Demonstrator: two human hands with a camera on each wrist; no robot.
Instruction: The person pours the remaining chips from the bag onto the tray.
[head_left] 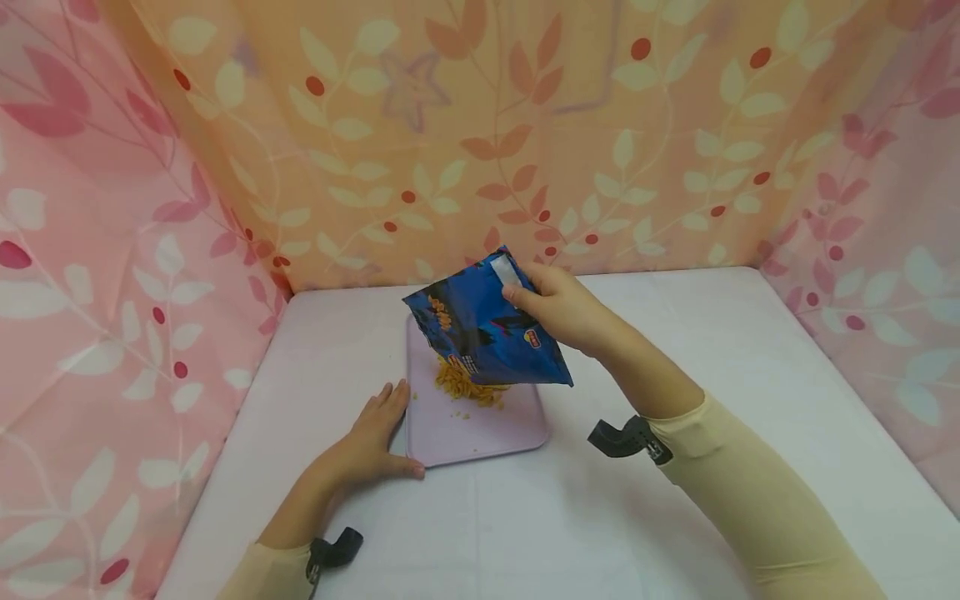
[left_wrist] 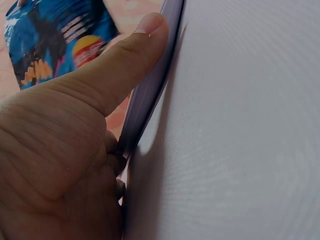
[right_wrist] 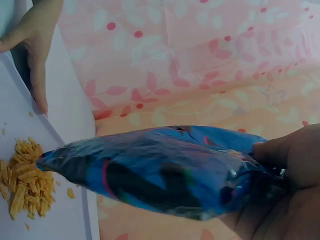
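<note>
My right hand [head_left: 558, 304] grips a blue snack bag [head_left: 480, 325] by its upper right part, thumb on the near face. The bag tilts over a lilac tray [head_left: 480, 442], its lower left edge close above a heap of yellow-orange crisps [head_left: 472, 387]. In the right wrist view the crisps [right_wrist: 27, 180] lie piled on the tray, with a few crumbs around. My left hand [head_left: 371, 442] rests at the tray's left side, fingers spread along the edge and thumb at the near left corner. The left wrist view shows that thumb [left_wrist: 125, 55] against the tray's rim [left_wrist: 150, 90].
A white-covered table [head_left: 637, 500] lies under the tray. Orange floral cloth [head_left: 480, 150] hangs behind it, and pink floral cloth [head_left: 90, 292] closes off both sides. Dark straps [head_left: 633, 437] sit on both wrists over beige sleeves.
</note>
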